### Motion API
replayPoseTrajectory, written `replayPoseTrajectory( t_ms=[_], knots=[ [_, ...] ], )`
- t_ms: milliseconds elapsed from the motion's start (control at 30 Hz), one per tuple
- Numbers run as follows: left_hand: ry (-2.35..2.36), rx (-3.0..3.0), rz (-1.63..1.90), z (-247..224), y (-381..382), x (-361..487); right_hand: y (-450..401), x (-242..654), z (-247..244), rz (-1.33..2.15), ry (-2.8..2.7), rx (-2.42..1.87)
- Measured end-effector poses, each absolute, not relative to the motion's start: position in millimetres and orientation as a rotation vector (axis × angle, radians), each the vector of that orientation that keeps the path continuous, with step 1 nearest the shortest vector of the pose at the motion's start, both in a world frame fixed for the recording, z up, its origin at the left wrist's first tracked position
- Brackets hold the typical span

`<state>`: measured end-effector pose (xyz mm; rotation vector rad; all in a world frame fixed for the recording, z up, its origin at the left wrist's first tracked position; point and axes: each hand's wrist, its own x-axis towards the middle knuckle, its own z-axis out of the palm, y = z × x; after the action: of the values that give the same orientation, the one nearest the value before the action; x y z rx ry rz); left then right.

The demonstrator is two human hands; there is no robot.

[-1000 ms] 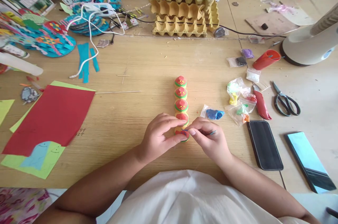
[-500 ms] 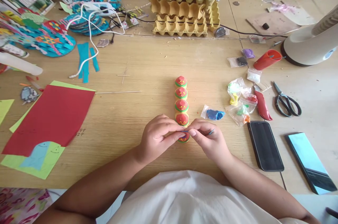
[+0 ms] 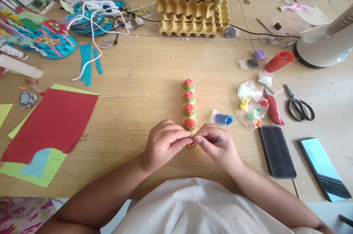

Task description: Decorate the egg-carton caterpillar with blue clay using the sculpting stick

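Observation:
A row of egg-carton cups runs away from me on the table, with red tops, green rims and small yellow faces. Over its nearest cup, my left hand and my right hand meet, thumb and forefinger of each pinched together. A thin blue strand, probably modelling clay, shows at their fingertips. The fingers partly cover that cup. From my right hand's curled fingers pokes the tip of a thin blue stick. Right of the row lies a small bag of blue clay.
Clay bags, a red-handled cutter, scissors and two phones lie to the right. Red paper is at left. Egg cartons stack at the back, near a black cable. A lamp base stands far right.
My hands stay almost in place over the nearest cup, with only slight fingertip movement. Less of the blue strand shows between them. The view has shifted very slightly.

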<state>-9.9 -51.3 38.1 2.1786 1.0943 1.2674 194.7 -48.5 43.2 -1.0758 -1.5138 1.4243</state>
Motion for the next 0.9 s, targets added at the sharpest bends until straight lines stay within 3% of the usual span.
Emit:
replayPoseTrajectory(
  t_ms=[900],
  knots=[
    [1.016,2.103,1.274,39.6,-50.4,-8.2,-44.2,198.7,46.4,1.357,-1.646,-1.003]
  ],
)
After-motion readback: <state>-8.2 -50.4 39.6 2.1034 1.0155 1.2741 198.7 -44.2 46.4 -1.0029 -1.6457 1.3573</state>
